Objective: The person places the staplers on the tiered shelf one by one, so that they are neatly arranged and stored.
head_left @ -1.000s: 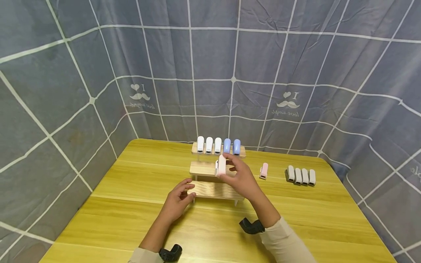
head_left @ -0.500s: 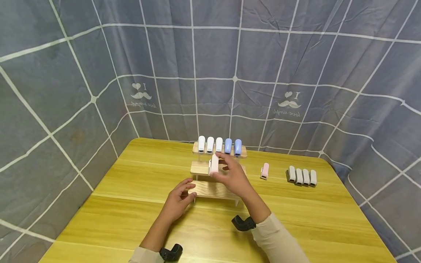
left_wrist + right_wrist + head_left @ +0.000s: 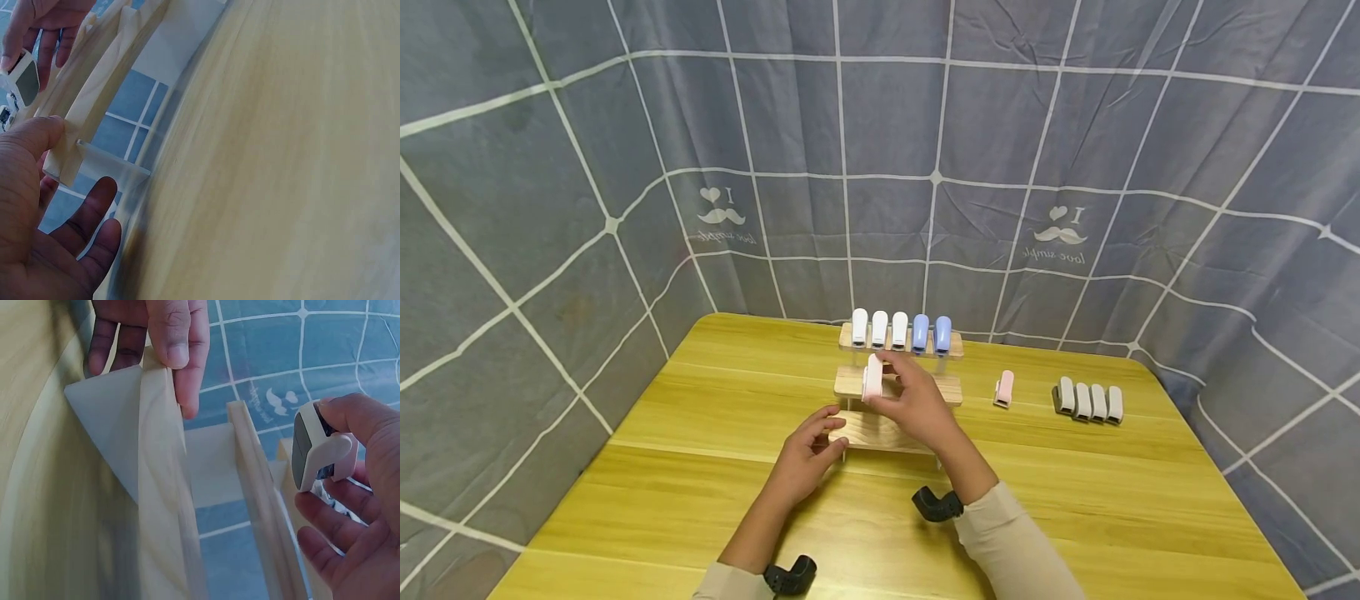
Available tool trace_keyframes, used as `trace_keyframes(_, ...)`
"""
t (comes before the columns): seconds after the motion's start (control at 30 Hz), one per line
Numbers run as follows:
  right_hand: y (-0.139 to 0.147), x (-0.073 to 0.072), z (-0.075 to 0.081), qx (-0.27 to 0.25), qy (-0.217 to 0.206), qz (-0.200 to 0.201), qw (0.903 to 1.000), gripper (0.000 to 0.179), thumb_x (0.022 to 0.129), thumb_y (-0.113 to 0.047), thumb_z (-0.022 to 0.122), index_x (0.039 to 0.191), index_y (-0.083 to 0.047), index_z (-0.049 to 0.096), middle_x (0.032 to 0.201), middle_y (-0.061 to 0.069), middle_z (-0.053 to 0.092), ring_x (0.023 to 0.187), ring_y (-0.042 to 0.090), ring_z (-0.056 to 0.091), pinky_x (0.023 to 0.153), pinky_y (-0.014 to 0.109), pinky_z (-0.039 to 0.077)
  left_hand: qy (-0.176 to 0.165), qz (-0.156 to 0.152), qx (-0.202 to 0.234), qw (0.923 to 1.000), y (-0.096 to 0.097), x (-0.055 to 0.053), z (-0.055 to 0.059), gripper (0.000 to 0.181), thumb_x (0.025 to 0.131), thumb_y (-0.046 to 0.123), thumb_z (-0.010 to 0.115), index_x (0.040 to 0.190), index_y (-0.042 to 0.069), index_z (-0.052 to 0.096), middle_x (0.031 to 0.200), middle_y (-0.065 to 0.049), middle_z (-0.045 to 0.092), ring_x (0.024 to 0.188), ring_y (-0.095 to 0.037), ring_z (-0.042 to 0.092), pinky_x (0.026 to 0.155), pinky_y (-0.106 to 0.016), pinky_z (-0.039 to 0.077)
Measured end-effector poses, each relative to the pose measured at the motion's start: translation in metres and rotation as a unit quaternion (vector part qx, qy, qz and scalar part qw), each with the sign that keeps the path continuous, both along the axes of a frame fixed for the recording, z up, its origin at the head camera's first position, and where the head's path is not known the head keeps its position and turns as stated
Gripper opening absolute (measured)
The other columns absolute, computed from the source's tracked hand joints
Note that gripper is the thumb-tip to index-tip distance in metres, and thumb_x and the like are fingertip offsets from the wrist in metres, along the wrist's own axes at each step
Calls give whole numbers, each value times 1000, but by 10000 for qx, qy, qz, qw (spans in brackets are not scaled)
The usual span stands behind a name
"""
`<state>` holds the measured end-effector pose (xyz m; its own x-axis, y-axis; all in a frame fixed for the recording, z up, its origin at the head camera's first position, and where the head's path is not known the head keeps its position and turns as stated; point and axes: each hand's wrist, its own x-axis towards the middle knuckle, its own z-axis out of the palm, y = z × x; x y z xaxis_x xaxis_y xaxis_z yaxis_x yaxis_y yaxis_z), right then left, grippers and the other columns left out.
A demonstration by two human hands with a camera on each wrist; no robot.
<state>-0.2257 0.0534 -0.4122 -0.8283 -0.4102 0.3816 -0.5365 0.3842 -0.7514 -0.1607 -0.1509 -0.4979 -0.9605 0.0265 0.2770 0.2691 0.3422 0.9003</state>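
A three-tier wooden stand (image 3: 876, 429) with translucent supports stands on the table. My left hand (image 3: 799, 462) pinches the left end of its lowest board, with the thumb (image 3: 44, 134) on one face and the index finger on the other. My right hand (image 3: 919, 408) holds a small pale-pink mini stapler (image 3: 872, 380) upright, close to the left part of the middle board (image 3: 951, 389). In the right wrist view, this stapler's flat grey base (image 3: 302, 450) faces the stand. Whether it touches the board cannot be told.
Three white mini staplers (image 3: 879, 329) and two blue ones (image 3: 921, 332) line the top board. Another pink stapler (image 3: 1003, 389) stands on the table (image 3: 1112, 500) right of the stand. Farther right is a row of several greyish-white staplers (image 3: 1081, 401). A grey checked curtain (image 3: 985, 150) closes off the back.
My right hand has carried the pink mini stapler leftward along the middle board to near its left end. The left hand keeps its hold on the stand.
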Motion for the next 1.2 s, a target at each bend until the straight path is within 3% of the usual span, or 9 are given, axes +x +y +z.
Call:
trace_keyframes(0.13, -5, -3, -3, 18, 108, 57, 9999, 64, 84, -18, 82, 140, -8, 53, 137, 5, 56, 118, 24, 59, 99, 40, 48, -31, 3, -13, 10000, 0, 0, 1, 24, 91, 10, 73, 115, 10, 70, 143, -2, 54, 113, -22, 59, 88, -35, 51)
trace_keyframes(0.3, -11, -5, -5, 30, 153, 83, 9998, 64, 84, -17, 82, 139, -7, 53, 138, 6, 56, 117, 24, 60, 98, 37, 48, -20, 27, 4, 10000, 7, 13, 28, 24, 91, 1, 71, 114, -1, 69, 141, -16, 54, 109, -29, 60, 88, -44, 52)
trace_keyframes(0.37, -12, -6, -6, 81, 193, 76, 9998, 64, 84, -18, 83, 139, -6, 54, 138, 7, 56, 116, 24, 61, 97, 38, 49, -20, 72, 11, 10000, 9, 16, 33, 24, 90, -2, 70, 113, -5, 68, 141, -20, 53, 109, -33, 60, 88, -49, 51)
trace_keyframes(0.53, -15, -8, -7, 205, 221, 13, 9995, 61, 84, -18, 82, 138, -6, 55, 138, 9, 56, 117, 25, 61, 98, 38, 48, -76, 103, 20, 9999, 5, 3, 9, 25, 91, 3, 72, 115, 2, 69, 143, -12, 53, 111, -29, 59, 90, -47, 51)
trace_keyframes(0.63, -17, -7, -8, 274, 194, -35, 9994, 60, 85, -18, 81, 138, -8, 55, 137, 9, 57, 118, 24, 60, 100, 38, 47, -84, 48, 10, 10000, 2, 0, 3, 24, 91, 8, 73, 115, 7, 70, 143, -8, 54, 111, -24, 59, 89, -39, 51)
trace_keyframes(0.87, -22, -5, -9, 307, 49, -49, 9995, 62, 86, -19, 80, 141, -7, 53, 135, 9, 59, 119, 23, 60, 99, 38, 48, 71, -8, -18, 10000, 0, -1, 0, 24, 91, 12, 73, 115, 9, 70, 143, -6, 54, 112, -24, 59, 87, -33, 52)
trace_keyframes(1.2, -25, -3, -12, 598, 16, -360, 9976, 67, 88, -27, 78, 145, -10, 49, 135, 10, 61, 121, 27, 59, 101, 45, 45, 25, 32, 155, 9999, 1, 1, 4, 25, 90, 9, 74, 115, 7, 70, 143, -7, 54, 112, -24, 59, 88, -41, 51)
